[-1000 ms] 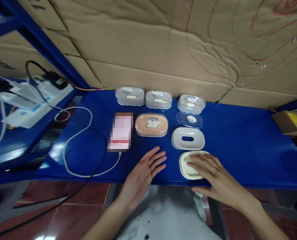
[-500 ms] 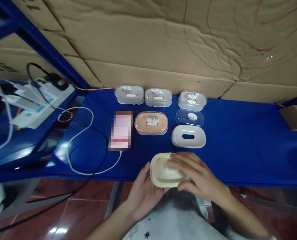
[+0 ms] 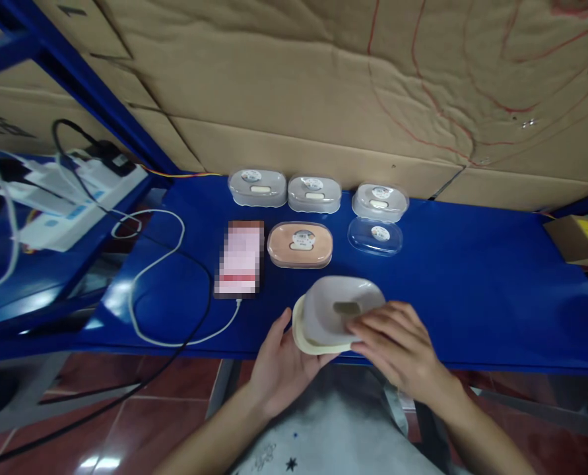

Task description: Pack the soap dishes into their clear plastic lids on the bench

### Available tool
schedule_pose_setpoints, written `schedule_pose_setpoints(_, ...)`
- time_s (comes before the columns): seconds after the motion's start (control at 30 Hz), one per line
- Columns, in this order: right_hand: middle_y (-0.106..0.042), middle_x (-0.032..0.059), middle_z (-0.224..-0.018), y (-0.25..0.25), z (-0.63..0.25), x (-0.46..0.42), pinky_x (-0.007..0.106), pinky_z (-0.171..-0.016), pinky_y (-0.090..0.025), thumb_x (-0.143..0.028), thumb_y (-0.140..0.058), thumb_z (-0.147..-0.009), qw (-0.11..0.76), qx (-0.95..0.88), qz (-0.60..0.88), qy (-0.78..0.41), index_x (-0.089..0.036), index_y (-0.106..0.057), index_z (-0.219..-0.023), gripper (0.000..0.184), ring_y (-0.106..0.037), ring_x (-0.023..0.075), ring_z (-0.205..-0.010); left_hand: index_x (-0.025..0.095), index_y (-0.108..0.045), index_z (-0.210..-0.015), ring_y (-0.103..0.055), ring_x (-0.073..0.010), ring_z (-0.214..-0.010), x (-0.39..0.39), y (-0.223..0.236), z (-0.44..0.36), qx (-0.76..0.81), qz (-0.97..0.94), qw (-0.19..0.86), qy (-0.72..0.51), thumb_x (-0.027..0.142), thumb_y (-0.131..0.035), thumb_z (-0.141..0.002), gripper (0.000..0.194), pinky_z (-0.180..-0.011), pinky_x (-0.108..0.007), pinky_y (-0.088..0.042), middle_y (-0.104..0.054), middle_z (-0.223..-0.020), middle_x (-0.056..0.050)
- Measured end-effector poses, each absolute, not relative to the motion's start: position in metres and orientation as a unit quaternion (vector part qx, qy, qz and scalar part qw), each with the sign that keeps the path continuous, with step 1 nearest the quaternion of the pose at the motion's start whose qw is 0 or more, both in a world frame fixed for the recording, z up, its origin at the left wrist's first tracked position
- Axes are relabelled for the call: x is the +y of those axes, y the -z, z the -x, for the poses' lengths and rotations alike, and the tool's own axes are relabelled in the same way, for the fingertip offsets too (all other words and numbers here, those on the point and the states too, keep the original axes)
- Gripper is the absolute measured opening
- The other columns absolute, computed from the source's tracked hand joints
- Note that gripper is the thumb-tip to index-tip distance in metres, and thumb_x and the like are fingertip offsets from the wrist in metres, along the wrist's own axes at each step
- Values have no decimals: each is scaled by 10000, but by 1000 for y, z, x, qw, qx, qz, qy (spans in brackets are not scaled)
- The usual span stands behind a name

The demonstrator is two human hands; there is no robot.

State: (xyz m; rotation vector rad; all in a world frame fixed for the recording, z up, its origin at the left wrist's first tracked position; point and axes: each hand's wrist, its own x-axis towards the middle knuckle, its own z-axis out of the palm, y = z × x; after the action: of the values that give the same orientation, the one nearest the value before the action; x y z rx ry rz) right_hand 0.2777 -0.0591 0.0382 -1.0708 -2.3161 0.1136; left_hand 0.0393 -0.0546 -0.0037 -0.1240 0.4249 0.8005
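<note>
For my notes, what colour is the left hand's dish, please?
The dish is cream, as the head view shows.

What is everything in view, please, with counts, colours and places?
Shell: one, whitish, front
Base: one, cream, under shell
Lidded boxes: three, grey, back
Box: one, peach, centre
Lid: one, clear, right
Phone: one, pinkish, left
Cables: several, black/white, left
Power strip: one, white, far left
Carton: one, brown, far right
Cardboard: uncounted, brown, behind
Table: one, blue, centre
Tiles: several, red, below
Clothing: one, pale, bottom
Left grip: one, bare, under base
Right grip: one, bare, on shell
</note>
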Motion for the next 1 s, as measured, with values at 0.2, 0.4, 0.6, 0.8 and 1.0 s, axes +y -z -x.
schedule_pose_setpoints(0.2, -794, 44, -1206, -34, -269, -65, 428, -1035, -503, -191, -650, -1051, 207, -902, 375, -51, -202, -690, -1363, 314, -679, 217, -1110, 157, -626, -1430, -654, -281, -1324, -54, 7, -44, 204, 7, 890, -408, 489, -649, -1017, 531, -1201, -430, -440, -748, -1354, -140)
schedule_pose_setpoints(0.4, -791, 73, -1243, -23, -266, -62, 425, -1049, -542, -135, -607, -1055, 199, -913, 354, -47, -195, -630, -1466, 416, -691, 231, -1123, 130, -467, -1587, -705, -266, -1227, -52, 11, -47, 252, 4, 872, -420, 306, -683, -985, 663, -1123, -389, -495, -784, -1268, -146)
schedule_pose_setpoints(0.6, -753, 85, -1344, -22, -273, -45, 448, -1149, -528, -294, -567, -1096, 200, -915, 338, -90, -213, -534, -1557, 469, -670, 238, -1266, 142, -418, -1627, -725, -246, -1185, -45, 7, -43, 268, 31, 861, -432, 249, -638, -973, 698, -1137, -393, -495, -805, -1234, -114)
schedule_pose_setpoints(0.8, -501, 171, -1643, -14, -330, 22, 601, -1241, -387, -332, -526, -1099, 193, -840, 506, -40, -239, -365, -1661, 593, -443, 347, -1547, 212, -468, -1612, -677, -302, -1324, -47, 8, -39, 259, -8, 860, -441, 259, -658, -964, 677, -1227, -467, -416, -792, -1311, -91)
schedule_pose_setpoints(1.0, -493, 226, -1585, 8, -352, 51, 693, -1217, -337, -572, -688, -984, 144, -830, 538, -23, -235, -429, -1614, 760, -430, 434, -1527, 224, -491, -1604, -704, -298, -1287, -49, 14, -41, 258, -9, 873, -414, 238, -679, -950, 681, -1225, -455, -410, -805, -1289, -82)
